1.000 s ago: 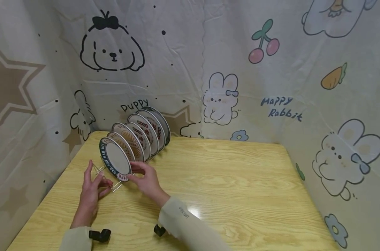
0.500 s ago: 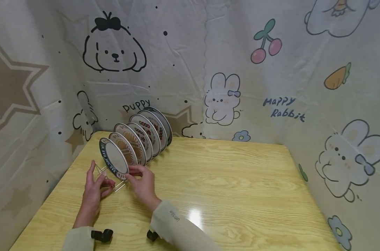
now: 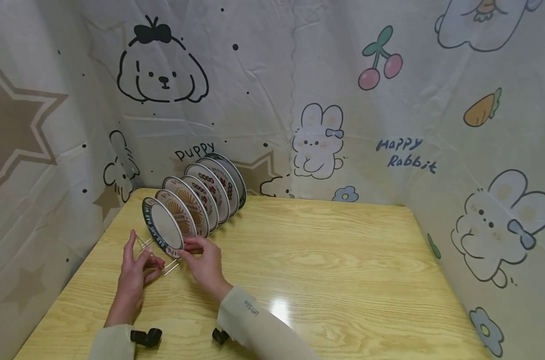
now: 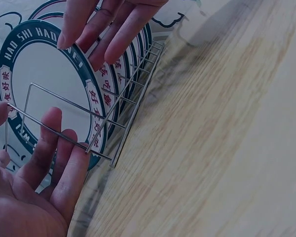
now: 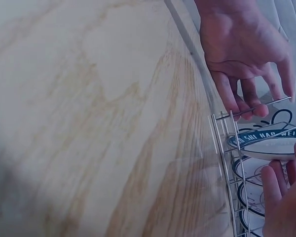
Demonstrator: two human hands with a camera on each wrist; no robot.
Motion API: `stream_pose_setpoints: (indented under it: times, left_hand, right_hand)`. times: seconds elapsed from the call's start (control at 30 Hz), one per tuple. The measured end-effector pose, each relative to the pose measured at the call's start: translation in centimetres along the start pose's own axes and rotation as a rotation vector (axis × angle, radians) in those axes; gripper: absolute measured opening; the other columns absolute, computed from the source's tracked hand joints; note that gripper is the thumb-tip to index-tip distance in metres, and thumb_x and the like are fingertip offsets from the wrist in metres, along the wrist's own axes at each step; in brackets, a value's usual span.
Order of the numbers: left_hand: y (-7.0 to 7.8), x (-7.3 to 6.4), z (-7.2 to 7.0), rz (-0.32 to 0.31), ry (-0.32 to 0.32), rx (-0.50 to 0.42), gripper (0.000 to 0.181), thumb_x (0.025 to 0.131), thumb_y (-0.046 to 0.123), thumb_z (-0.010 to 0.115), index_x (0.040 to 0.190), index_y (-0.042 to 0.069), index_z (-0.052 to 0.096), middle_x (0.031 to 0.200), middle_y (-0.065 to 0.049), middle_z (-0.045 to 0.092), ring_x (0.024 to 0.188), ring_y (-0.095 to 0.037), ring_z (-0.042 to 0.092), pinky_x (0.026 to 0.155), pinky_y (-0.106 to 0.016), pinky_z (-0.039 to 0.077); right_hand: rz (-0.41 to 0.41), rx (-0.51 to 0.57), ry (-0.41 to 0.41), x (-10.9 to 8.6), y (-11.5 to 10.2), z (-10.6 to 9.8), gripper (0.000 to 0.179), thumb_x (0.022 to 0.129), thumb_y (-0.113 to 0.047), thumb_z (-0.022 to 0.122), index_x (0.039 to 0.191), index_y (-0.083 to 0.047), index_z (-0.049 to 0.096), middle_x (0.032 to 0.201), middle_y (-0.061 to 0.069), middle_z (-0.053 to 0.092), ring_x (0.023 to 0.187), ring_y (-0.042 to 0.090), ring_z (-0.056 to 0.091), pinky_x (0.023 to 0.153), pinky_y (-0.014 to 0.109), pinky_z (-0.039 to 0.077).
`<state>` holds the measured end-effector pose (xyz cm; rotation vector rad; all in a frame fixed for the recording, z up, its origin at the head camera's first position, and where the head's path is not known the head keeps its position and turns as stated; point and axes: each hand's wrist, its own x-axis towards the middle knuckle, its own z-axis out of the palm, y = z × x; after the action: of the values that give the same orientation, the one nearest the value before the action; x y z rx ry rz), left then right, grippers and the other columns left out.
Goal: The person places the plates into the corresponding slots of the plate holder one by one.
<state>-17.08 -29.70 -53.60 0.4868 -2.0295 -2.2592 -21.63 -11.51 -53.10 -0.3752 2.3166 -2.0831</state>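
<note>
A wire dish rack stands on the table with several plates upright in it. At its near end, my left hand grips the end wire between thumb and fingers. The front plate, white with a dark green lettered rim, stands tilted in the rack. My right hand pinches its right edge, thumb on the front face and fingers behind. Just behind it is a plate with a brown fan-like pattern. Farther back, plates with red markings stand in a row.
The wood-grain table stretches to the right of the rack. A printed cloth hangs behind and at both sides, close to the rearmost plates. Black wrist mounts sit at both sleeves.
Over the last second the right hand and the front plate's lower edge shift slightly left, settling lower into the rack. The left hand keeps its grip on the wire.
</note>
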Motion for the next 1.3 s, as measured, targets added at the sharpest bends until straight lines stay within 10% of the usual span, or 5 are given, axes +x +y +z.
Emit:
stream_pose_setpoints:
  times: [1.3]
  left_hand:
    - [0.0,0.0,0.0,-0.015,-0.016,-0.009,0.080,0.107,0.046,0.052,0.162,0.051,-0.005,0.084,0.010,0.072,0.084,-0.009,0.072,0.077,-0.022,0.061]
  right_hand:
    - [-0.003,0.085,-0.059,0.3,0.4,-7.6,0.019,0.094,0.001,0.072,0.113,0.004,0.075,0.101,0.020,0.073,0.077,0.009,0.066,0.071,0.024,0.062]
